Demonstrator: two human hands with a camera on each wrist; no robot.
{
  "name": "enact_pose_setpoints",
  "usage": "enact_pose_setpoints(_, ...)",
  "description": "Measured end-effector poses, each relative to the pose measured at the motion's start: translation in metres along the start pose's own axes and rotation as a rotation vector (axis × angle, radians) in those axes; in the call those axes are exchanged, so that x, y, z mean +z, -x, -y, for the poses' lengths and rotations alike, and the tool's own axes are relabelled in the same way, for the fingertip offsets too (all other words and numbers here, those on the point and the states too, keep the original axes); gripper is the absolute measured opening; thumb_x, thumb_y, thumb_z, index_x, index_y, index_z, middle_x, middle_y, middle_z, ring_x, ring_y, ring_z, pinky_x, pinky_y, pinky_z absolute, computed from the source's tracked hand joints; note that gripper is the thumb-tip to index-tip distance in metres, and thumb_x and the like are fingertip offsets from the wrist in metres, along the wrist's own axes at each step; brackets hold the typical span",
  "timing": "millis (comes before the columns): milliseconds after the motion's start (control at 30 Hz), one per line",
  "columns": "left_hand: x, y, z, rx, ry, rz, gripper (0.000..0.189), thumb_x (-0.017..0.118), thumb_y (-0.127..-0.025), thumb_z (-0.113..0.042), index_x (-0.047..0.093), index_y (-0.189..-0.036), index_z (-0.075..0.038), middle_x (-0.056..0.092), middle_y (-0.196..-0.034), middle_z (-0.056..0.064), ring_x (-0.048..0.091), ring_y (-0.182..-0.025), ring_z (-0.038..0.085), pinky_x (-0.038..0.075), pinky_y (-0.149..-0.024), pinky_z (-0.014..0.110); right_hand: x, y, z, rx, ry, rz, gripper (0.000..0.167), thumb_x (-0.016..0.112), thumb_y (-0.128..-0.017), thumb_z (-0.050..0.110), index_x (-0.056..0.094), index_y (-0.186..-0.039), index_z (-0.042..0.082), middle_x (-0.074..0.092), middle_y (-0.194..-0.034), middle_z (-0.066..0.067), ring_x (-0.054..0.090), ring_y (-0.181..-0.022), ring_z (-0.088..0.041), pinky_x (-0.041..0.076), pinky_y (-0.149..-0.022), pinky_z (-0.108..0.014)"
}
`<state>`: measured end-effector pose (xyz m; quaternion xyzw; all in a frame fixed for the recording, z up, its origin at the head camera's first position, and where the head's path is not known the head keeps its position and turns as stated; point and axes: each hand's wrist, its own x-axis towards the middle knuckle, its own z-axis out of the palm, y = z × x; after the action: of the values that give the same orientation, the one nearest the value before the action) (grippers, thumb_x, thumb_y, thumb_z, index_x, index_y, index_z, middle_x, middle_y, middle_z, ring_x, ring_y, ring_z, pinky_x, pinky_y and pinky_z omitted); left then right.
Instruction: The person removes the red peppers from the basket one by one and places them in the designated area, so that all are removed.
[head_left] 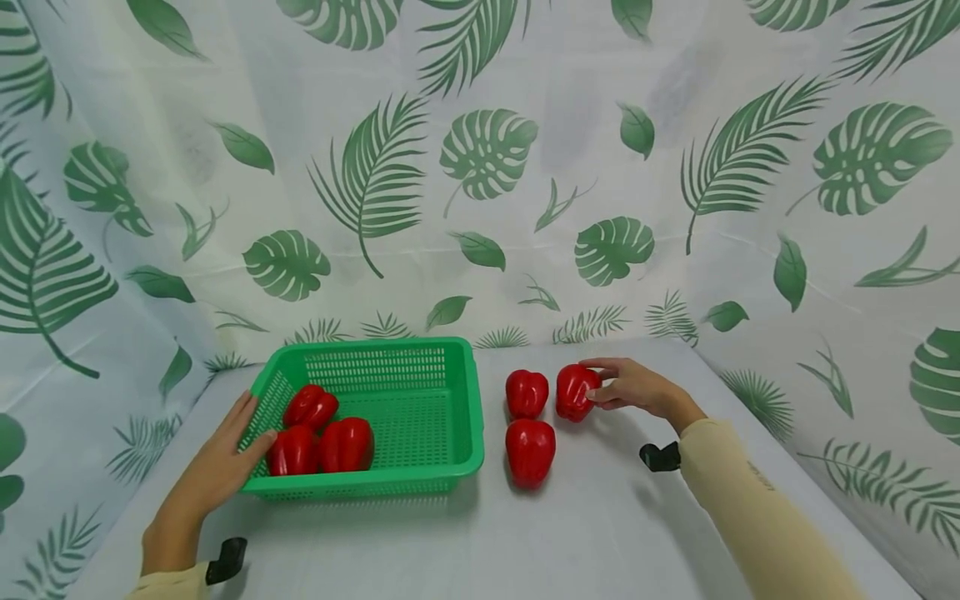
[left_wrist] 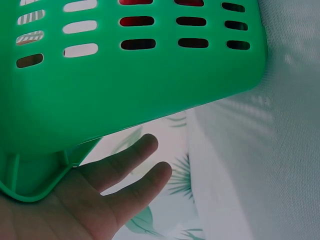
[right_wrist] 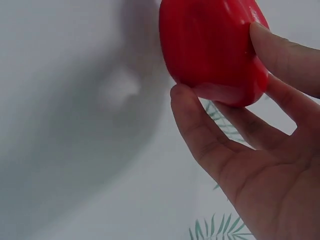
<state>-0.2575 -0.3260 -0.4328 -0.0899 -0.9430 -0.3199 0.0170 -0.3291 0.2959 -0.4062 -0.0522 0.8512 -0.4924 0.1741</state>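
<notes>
In the head view, a green plastic basket (head_left: pixel 463 417) has three red bell peppers, among them one pepper (head_left: pixel 347 444), inside its left part. My left hand (head_left: pixel 213 467) rests at the basket's left rim, thumb over the edge. Two of its fingers stick out straight beside the basket wall (left_wrist: pixel 125 95) in the left wrist view; the others are partly hidden. To the right, my right hand (head_left: pixel 637 387) holds a red bell pepper (right_wrist: pixel 215 50) between thumb and fingers. Two more peppers, the back one (head_left: pixel 527 393) and the front one (head_left: pixel 530 452), lie between it and the basket.
A white tabletop (head_left: pixel 585 533) lies under everything. Behind it and at both sides hangs a white cloth (head_left: pixel 547 308) with green leaf prints. Each wrist carries a small black device, such as the right one (head_left: pixel 660 457).
</notes>
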Motion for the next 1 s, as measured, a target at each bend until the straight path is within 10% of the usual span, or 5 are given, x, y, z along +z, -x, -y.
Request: enact_pose_setpoints(1000, 0.001, 0.000, 0.000, -0.014, -0.007, -0.003, 0.082, 0.048, -0.113, -0.042, 0.012, -0.167, 0.008, 0.004, -0.173, 0.034, 0.013, -0.153, 0.063, 0.022, -0.111, 0.085, 0.023, -0.009, -0.009, -0.049, 0.039, -0.015, 0.083, 0.070, -0.099, 0.011, 0.026, -0.169, 0.004, 0.027, -0.166, -0.034, 0.034, -0.148, -0.054, 0.051, -0.109, -0.059)
